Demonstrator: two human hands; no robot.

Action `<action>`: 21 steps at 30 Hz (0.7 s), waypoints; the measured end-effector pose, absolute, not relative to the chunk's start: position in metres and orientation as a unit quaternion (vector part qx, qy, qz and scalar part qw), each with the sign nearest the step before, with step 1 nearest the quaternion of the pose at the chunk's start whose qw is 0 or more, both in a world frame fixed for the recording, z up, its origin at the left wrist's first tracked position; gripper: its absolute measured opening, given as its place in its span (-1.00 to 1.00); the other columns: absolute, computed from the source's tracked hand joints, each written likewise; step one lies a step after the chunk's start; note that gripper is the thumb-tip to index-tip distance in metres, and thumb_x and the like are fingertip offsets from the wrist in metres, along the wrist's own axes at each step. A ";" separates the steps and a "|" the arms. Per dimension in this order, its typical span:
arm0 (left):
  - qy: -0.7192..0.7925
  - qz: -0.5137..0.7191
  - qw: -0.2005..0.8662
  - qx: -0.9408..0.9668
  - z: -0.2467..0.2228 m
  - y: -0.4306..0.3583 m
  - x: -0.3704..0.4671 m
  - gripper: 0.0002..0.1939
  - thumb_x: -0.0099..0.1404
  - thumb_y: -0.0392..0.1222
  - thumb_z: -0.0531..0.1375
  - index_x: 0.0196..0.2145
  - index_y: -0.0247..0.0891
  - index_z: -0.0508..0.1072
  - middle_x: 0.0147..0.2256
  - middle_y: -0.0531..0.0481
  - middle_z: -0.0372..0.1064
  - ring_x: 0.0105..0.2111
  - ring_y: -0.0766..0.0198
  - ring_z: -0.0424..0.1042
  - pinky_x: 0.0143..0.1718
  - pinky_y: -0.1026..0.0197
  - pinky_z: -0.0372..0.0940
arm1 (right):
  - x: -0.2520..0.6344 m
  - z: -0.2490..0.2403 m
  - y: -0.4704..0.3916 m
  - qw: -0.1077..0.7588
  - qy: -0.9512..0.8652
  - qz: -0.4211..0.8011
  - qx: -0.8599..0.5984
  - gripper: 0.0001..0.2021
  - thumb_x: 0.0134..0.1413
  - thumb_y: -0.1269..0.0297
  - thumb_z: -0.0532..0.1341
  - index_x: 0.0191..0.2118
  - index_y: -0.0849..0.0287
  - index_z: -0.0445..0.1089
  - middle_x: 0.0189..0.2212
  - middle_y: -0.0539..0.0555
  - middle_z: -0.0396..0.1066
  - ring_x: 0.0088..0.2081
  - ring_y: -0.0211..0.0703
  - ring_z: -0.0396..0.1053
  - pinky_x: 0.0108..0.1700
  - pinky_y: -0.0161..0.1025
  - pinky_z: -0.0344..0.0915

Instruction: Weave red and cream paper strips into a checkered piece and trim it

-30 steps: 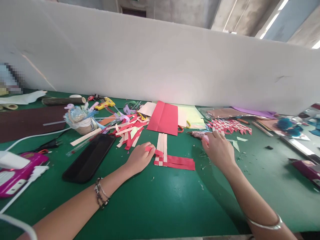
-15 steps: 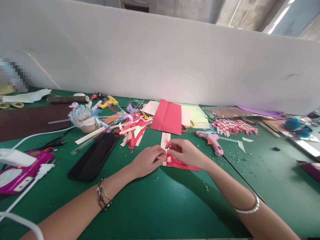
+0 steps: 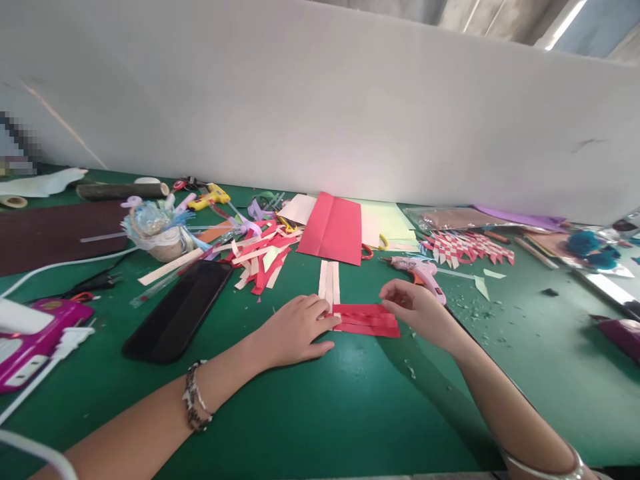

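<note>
My left hand [image 3: 303, 331] lies low over the table with its fingers spread, the fingertips pressing the left end of some red paper strips [image 3: 370, 321]. These strips lie side by side, pointing right. Pale cream paper strips [image 3: 329, 280] run away from me, crossing the red ones under my left fingertips, which hide part of the crossing. My right hand [image 3: 420, 312] hovers by the upper right end of the red strips, its thumb and forefinger loosely curved and apart with nothing seen between them. Behind it lies a pink glue gun [image 3: 420, 270].
A folded red paper sheet [image 3: 333, 230] lies beyond the strips. To the left are a black phone [image 3: 180, 310], loose paper strips [image 3: 265, 257], a yellow glue gun [image 3: 210, 196] and a magenta power strip [image 3: 45, 340]. Woven red-and-white pieces [image 3: 465, 248] lie at right.
My right hand has moved right, away from the crossing, and a red strip that stood raised there now lies flat. The left hand has opened out flatter over the paper.
</note>
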State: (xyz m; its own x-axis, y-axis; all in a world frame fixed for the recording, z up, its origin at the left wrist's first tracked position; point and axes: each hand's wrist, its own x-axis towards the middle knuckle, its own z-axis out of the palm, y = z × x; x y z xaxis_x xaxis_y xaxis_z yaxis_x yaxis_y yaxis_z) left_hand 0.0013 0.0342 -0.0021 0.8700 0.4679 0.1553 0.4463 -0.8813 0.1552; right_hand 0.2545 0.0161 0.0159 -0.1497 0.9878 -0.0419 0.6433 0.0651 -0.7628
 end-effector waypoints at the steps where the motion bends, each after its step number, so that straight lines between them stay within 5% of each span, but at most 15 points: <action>1: 0.237 0.095 0.062 0.965 -0.002 0.033 0.002 -0.66 0.30 -0.04 0.01 -0.06 -0.22 0.35 -0.16 -0.13 0.29 -0.15 0.11 0.27 -0.15 0.09 0.21 | 0.257 0.015 0.014 0.255 -0.682 0.330 -0.601 -0.87 -0.01 0.20 0.10 -0.36 0.15 0.26 -0.47 0.00 0.31 -0.43 -0.23 0.29 -0.40 -0.28 0.23; 9: 0.228 0.083 0.063 0.968 0.000 0.024 0.007 -0.60 0.29 0.02 0.01 -0.04 -0.25 0.35 -0.17 -0.14 0.30 -0.19 0.10 0.30 -0.20 0.09 0.21 | 0.264 0.010 0.006 0.236 -0.666 0.378 -0.598 -0.79 0.00 0.11 0.10 -0.29 0.12 0.21 -0.43 -0.04 0.26 -0.60 -0.35 0.24 -0.59 -0.36 0.11; 21: 0.226 0.072 0.052 0.970 0.000 0.025 0.007 -0.57 0.30 0.05 -0.03 -0.01 -0.25 0.33 -0.18 -0.13 0.32 -0.20 0.11 0.30 -0.22 0.12 0.19 | 0.268 -0.003 0.005 0.216 -0.688 0.300 -0.625 -0.87 0.02 0.22 0.08 -0.29 0.12 0.22 -0.51 -0.04 0.27 -0.55 -0.30 0.18 -0.52 -0.34 0.11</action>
